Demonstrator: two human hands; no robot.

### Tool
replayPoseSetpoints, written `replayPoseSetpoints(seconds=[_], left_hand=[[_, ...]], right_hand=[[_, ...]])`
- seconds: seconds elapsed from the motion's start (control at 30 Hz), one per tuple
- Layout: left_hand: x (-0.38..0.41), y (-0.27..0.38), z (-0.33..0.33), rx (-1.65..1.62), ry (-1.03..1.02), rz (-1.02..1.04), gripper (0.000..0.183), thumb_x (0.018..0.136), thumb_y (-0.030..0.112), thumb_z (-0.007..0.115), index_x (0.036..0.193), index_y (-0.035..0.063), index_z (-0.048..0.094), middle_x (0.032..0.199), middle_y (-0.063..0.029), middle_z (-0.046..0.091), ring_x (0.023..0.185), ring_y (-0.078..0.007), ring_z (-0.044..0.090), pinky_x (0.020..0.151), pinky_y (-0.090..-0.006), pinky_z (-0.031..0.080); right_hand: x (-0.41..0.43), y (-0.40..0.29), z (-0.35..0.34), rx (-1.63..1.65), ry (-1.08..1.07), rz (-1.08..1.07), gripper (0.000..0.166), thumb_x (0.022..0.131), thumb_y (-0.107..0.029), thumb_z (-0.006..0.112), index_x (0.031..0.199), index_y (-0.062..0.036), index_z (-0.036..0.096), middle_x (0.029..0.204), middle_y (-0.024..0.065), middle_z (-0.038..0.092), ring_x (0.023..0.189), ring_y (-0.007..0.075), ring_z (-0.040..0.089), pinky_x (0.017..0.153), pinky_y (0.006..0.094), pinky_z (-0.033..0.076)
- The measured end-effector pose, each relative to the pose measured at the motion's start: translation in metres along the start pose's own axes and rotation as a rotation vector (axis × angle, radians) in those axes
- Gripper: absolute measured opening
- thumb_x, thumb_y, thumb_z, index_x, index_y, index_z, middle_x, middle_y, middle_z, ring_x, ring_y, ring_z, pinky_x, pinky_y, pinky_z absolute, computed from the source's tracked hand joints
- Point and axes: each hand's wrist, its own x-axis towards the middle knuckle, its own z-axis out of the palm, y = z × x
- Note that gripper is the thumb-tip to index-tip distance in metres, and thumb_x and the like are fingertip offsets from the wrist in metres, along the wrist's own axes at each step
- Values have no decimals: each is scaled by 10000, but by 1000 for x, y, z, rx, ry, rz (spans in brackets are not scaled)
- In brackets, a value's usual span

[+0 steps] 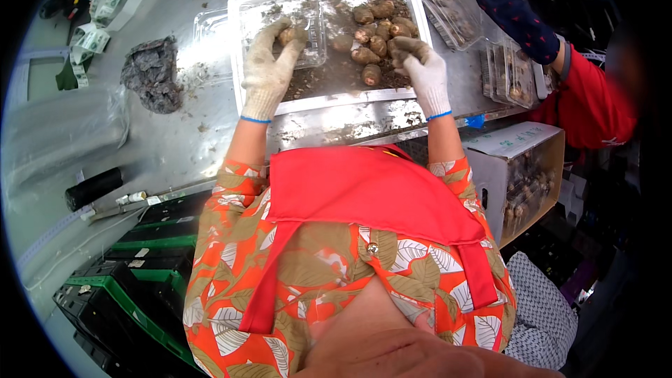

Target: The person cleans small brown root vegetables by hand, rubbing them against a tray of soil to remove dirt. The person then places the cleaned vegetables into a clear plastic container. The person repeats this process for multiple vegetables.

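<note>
My left hand (269, 71), in a knitted work glove with a soiled thumb and fingertips, grips a taro corm (292, 36). Beneath that hand lies a clear plastic container (314, 58), inside a white shallow tray (336, 97) with a raised rim. Loose soil covers parts of the tray's floor. A heap of small brown taro corms (378, 44) fills its right side, some with pinkish ends. At the heap's right edge is my right hand (428, 71), gloved too, its fingers bent towards the thumb. Whether anything sits between those fingertips is hidden.
A grey crumpled cloth (151, 76) lies left of the tray, a black roll (94, 189) near the table edge. Filled clear packs (509, 73) stand at right, beside a co-worker's sleeved arm (520, 23). Below are a cardboard box (488, 178) and black-green crates (126, 294).
</note>
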Motion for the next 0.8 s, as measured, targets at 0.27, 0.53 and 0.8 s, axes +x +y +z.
replayPoseSetpoints(seconds=[0.27, 0.53, 0.8], left_hand=[[-7, -7, 4, 299, -241, 112, 398, 851, 166, 654, 1227, 46, 607, 1168, -167, 616, 1028, -277, 632, 925, -365, 500], [-7, -10, 13, -141, -93, -32, 300, 926, 187, 602, 1164, 8, 636, 1087, -152, 644, 968, -255, 663, 888, -348, 526], [-8, 15, 16, -157, -114, 224, 116, 852, 75, 635, 893, -24, 679, 937, -157, 684, 890, -225, 674, 805, -317, 551]], right_hand=[[50, 7, -20, -813, 122, -268, 406, 786, -258, 639, 1170, -135, 679, 1122, 191, 633, 1033, 349, 620, 935, 390, 482], [72, 12, -15, -637, 48, -162, 416, 846, -285, 618, 1194, -59, 644, 987, 177, 656, 904, 304, 669, 797, 385, 536], [49, 17, -22, 854, -471, 196, 381, 995, -326, 518, 1231, -27, 526, 1057, 167, 639, 828, 269, 652, 620, 349, 552]])
